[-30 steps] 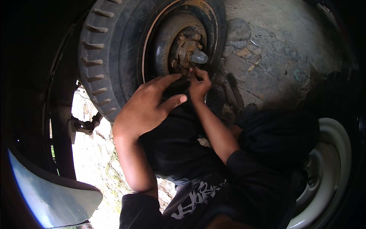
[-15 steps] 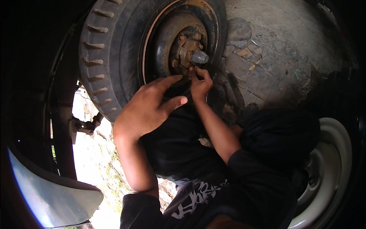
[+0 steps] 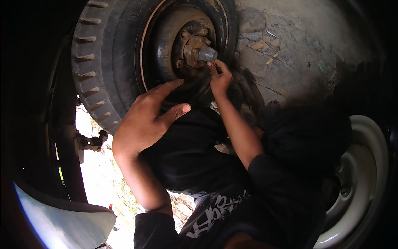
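Observation:
A mounted wheel with a knobbly black tyre [image 3: 112, 54] and a rusty dark rim [image 3: 163, 41] fills the upper left. At its middle sits a rusty hub [image 3: 192, 47] with a grey cap [image 3: 207, 54] and several studs. My left hand [image 3: 147, 116] lies open against the tyre's lower sidewall, fingers spread, thumb out. My right hand [image 3: 219, 76] reaches up to the hub just below the grey cap, fingertips pinched on something small that I cannot make out. Both sleeves are black.
Cracked stone ground [image 3: 286, 50] lies to the right of the tyre. A second wheel with a white rim [image 3: 360, 178] stands at the lower right. A pale blue body panel [image 3: 58, 220] curves at the lower left, with a metal bracket [image 3: 89, 143] above it.
Both hands hold nearly the same places. The right hand's fingertips have shifted slightly at the hub.

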A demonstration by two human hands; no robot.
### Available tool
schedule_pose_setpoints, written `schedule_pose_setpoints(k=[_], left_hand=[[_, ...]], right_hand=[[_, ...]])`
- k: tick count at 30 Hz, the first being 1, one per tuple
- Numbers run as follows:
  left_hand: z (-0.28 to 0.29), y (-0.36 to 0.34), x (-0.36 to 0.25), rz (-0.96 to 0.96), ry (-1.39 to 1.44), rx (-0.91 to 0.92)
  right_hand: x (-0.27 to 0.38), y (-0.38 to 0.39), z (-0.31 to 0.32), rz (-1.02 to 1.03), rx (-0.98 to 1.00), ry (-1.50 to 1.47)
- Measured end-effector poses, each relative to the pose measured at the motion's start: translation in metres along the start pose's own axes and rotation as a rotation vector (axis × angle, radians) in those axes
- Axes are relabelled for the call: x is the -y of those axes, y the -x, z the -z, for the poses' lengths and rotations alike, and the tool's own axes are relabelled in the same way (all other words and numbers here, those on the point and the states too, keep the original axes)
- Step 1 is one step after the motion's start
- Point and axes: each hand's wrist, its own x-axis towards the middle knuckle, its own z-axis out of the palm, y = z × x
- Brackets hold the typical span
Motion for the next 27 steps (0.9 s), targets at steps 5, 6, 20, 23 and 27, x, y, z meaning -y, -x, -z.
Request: schedule_pose_setpoints(k=[5,6,20,23,27], left_hand=[[-0.003,-0.001,-0.006,-0.036,0.003,0.006],[-0.003,-0.002,-0.004,-0.041,0.006,0.007],[-0.005,-0.004,-0.006,-0.023,-0.014,-0.008],[-0.008,-0.005,-0.005,-0.060,0.006,0.032],[-0.007,-0.007,-0.005,-0.005,0.024,0.059]], right_hand=[[0.009,-0.008,-0.003,-0.151,0.026,-0.087],[0.002,-0.003,-0.010,-0.102,-0.005,-0.095],[0.001,-0.002,-0.007,-0.159,0.047,-0.231],[-0.006,-0.014,-0.009,-0.148,0.010,-0.269],[-0.005,0.006,-0.012,-0.155,0.042,-0.294]])
